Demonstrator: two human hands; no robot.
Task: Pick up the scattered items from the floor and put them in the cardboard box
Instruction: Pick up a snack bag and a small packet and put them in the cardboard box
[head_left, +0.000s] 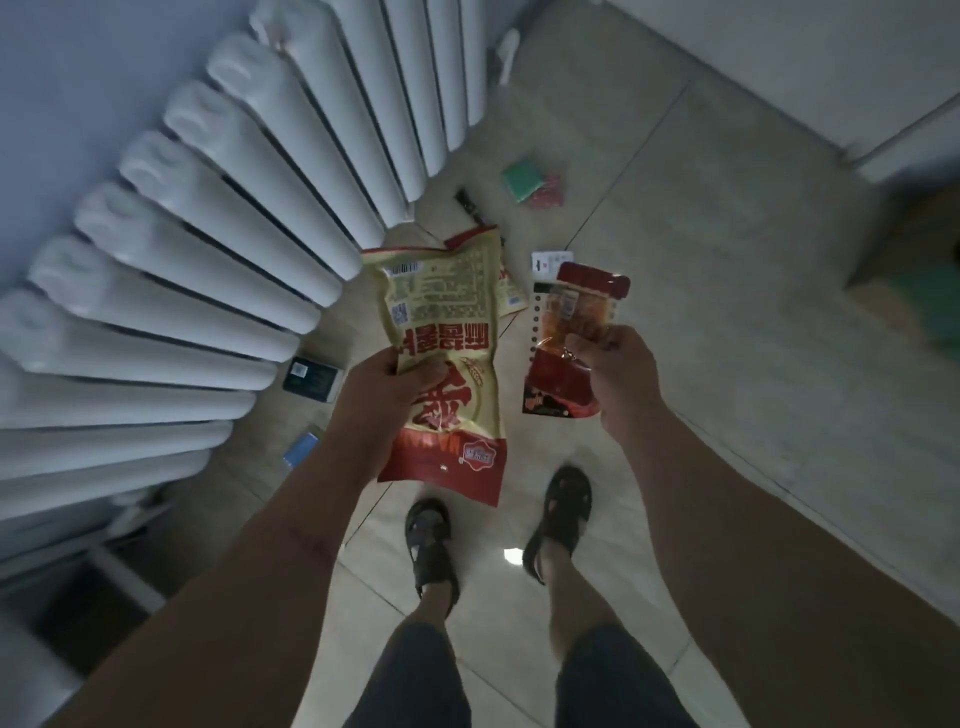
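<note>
Hands were both full in the head view: left hand (387, 387) pinched a yellow snack bag (441, 332) at center, right hand (608, 364) gripped a red snack packet (574, 322). Cardboard box (904, 244) sat blurry at the right edge. Still on the tiled floor (701, 322): green pad (522, 179), dark box (311, 378), blue item (302, 449), so roughly midway I'd guess. White radiator (208, 234) filled the upper left.

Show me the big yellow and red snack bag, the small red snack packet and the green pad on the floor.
Yellow and red snack bag (441, 312): head view, printed upper panel.
Small red snack packet (576, 312): head view, clear middle.
Green pad (522, 179): head view, top face.
</note>
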